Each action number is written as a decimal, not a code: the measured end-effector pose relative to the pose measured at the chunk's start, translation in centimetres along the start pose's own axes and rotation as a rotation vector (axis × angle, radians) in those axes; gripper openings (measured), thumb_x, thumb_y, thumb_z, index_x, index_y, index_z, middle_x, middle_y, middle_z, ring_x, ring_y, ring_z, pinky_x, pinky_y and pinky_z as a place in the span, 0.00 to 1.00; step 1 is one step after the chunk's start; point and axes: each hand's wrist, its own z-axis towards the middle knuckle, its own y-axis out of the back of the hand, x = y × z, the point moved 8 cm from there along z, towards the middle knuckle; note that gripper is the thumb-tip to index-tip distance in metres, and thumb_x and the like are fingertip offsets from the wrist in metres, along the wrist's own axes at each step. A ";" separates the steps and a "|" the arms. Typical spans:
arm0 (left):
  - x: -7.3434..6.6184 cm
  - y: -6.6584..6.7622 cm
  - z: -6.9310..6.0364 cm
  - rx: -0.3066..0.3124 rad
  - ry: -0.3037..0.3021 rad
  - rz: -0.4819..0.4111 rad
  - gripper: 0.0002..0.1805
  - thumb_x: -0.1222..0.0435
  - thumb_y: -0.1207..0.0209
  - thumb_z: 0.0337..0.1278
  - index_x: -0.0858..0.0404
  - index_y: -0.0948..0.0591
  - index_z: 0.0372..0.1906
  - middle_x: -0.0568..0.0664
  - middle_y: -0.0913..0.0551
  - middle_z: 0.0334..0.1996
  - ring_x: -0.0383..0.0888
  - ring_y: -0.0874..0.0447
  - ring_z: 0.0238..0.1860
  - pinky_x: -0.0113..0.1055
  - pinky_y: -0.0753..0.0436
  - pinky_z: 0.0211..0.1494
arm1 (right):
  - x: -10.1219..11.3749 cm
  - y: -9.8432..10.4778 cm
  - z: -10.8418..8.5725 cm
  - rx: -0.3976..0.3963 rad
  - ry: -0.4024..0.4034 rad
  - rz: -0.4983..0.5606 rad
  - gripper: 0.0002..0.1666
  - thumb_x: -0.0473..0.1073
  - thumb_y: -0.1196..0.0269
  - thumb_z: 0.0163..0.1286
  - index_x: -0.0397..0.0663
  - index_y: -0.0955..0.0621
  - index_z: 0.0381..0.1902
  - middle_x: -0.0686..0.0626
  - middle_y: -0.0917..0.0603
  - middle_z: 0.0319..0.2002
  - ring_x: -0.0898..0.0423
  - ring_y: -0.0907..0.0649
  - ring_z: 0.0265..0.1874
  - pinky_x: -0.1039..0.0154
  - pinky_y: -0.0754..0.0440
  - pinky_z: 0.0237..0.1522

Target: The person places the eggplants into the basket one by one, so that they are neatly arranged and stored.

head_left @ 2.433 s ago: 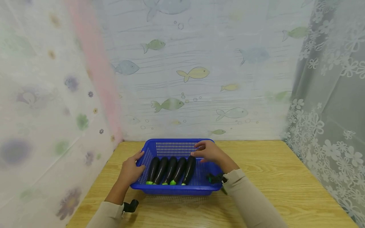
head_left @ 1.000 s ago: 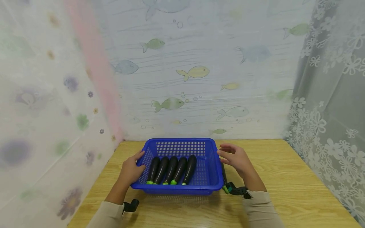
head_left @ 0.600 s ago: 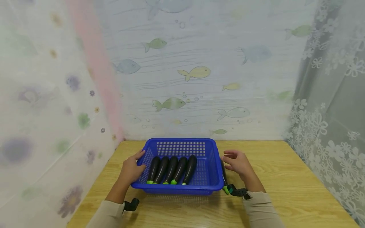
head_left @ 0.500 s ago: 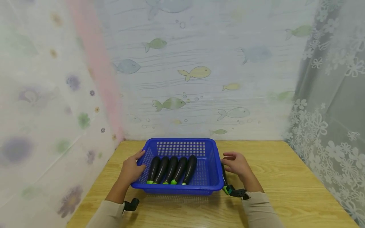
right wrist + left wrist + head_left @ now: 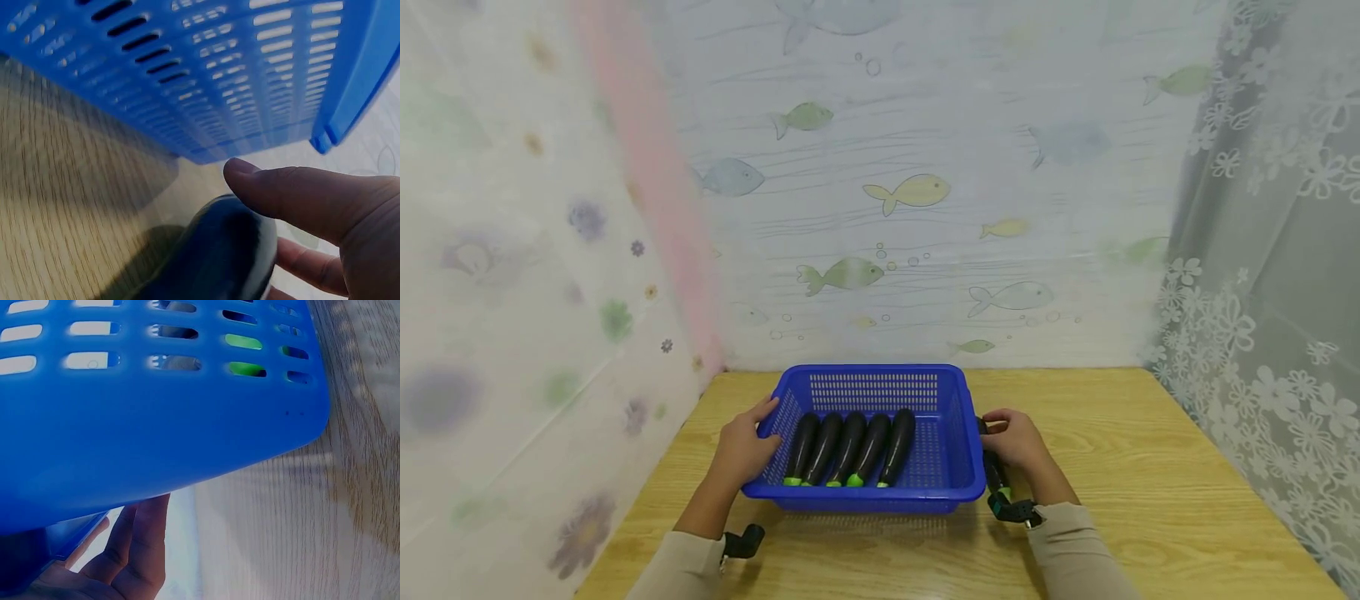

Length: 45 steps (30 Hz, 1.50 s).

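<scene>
A blue plastic basket [image 5: 865, 493] stands on the table with several dark eggplants [image 5: 852, 446] lying side by side in its left and middle part, green ends toward me. My left hand [image 5: 743, 450] holds the basket's left rim; in the left wrist view its fingers [image 5: 147, 544] reach round the rim's edge. Just outside the basket's right wall, my right hand [image 5: 1017, 442] grips another eggplant [image 5: 996, 475] near its far end. The right wrist view shows the thumb on one side of that eggplant [image 5: 219, 256] and fingers on the other, partly hidden behind it.
The wooden table [image 5: 1112, 467] extends to the right of the basket. Behind it hangs a fish-printed curtain [image 5: 917, 250], with a flowered sheet [image 5: 550, 333] on the left and a lace-patterned curtain [image 5: 1285, 375] on the right. Small black wrist cameras [image 5: 745, 542] sit on both wrists.
My right hand has left the basket's inside, moved right past its rim, then lowered onto the eggplant outside and taken hold of it. The left hand and basket have stayed put.
</scene>
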 end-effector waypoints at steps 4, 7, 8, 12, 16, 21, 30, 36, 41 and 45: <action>-0.1 0.0 0.0 -0.002 -0.006 -0.003 0.38 0.68 0.40 0.60 0.60 0.31 0.78 0.57 0.36 0.79 0.71 0.30 0.72 0.63 0.17 0.57 | -0.3 0.3 0.0 0.007 -0.007 -0.024 0.32 0.41 0.25 0.58 0.33 0.20 0.59 0.33 0.14 0.50 0.43 0.13 0.45 0.49 0.13 0.46; 0.0 0.0 0.0 0.002 -0.007 -0.005 0.37 0.68 0.40 0.61 0.60 0.32 0.78 0.58 0.36 0.79 0.71 0.30 0.72 0.64 0.17 0.57 | -0.6 0.7 0.1 0.008 -0.013 -0.036 0.34 0.43 0.25 0.57 0.34 0.20 0.59 0.33 0.14 0.51 0.43 0.12 0.45 0.49 0.12 0.45; -0.1 0.0 -0.1 0.003 -0.005 -0.006 0.38 0.68 0.40 0.61 0.59 0.32 0.78 0.57 0.36 0.79 0.72 0.31 0.72 0.64 0.17 0.57 | -0.7 0.8 0.1 0.006 -0.017 -0.039 0.34 0.43 0.24 0.57 0.34 0.20 0.60 0.33 0.14 0.51 0.43 0.12 0.45 0.50 0.12 0.45; -0.1 0.0 0.0 0.001 -0.007 -0.006 0.37 0.68 0.40 0.61 0.59 0.32 0.78 0.57 0.36 0.79 0.72 0.32 0.72 0.65 0.18 0.58 | -1.3 1.6 0.2 -0.008 -0.024 -0.029 0.36 0.45 0.23 0.56 0.33 0.20 0.59 0.30 0.14 0.52 0.42 0.12 0.45 0.52 0.12 0.44; -0.2 0.0 -0.1 0.000 -0.007 0.003 0.37 0.68 0.40 0.61 0.60 0.31 0.78 0.57 0.36 0.79 0.72 0.32 0.73 0.66 0.19 0.59 | -1.7 2.4 0.3 -0.019 -0.034 -0.024 0.36 0.46 0.23 0.57 0.32 0.19 0.59 0.29 0.14 0.52 0.43 0.12 0.45 0.54 0.13 0.44; -0.3 0.1 -0.2 -0.003 -0.007 0.009 0.38 0.69 0.40 0.60 0.60 0.31 0.77 0.57 0.35 0.79 0.72 0.31 0.72 0.65 0.19 0.59 | -2.0 2.9 0.2 -0.001 -0.060 -0.003 0.37 0.46 0.24 0.59 0.31 0.21 0.61 0.28 0.16 0.55 0.42 0.12 0.48 0.54 0.13 0.46; -0.4 0.2 -0.3 -0.004 -0.007 0.002 0.37 0.69 0.40 0.60 0.61 0.31 0.77 0.58 0.35 0.79 0.71 0.30 0.72 0.64 0.18 0.58 | -1.4 3.3 -0.3 0.011 -0.071 0.095 0.38 0.47 0.27 0.64 0.30 0.24 0.65 0.28 0.17 0.57 0.51 0.12 0.42 0.59 0.13 0.39; -0.3 0.1 -0.2 -0.002 -0.008 -0.003 0.37 0.69 0.40 0.60 0.61 0.31 0.77 0.58 0.35 0.79 0.70 0.33 0.74 0.65 0.21 0.62 | -0.8 3.8 -0.6 0.018 -0.099 0.157 0.39 0.51 0.30 0.68 0.33 0.26 0.68 0.28 0.20 0.63 0.54 0.12 0.43 0.56 0.12 0.43; -0.3 0.0 -0.1 -0.004 -0.012 -0.004 0.38 0.69 0.40 0.60 0.60 0.32 0.78 0.58 0.36 0.79 0.71 0.33 0.73 0.65 0.19 0.61 | -0.5 4.0 -0.6 0.027 -0.116 0.240 0.41 0.52 0.31 0.70 0.33 0.29 0.71 0.29 0.23 0.65 0.55 0.12 0.44 0.58 0.11 0.45; -0.2 0.1 -0.2 -0.007 -0.010 -0.003 0.38 0.68 0.40 0.60 0.60 0.31 0.77 0.58 0.35 0.79 0.70 0.32 0.73 0.64 0.18 0.60 | 0.1 4.2 -0.7 0.032 -0.114 0.298 0.42 0.51 0.32 0.71 0.34 0.31 0.73 0.29 0.24 0.67 0.55 0.12 0.45 0.59 0.11 0.47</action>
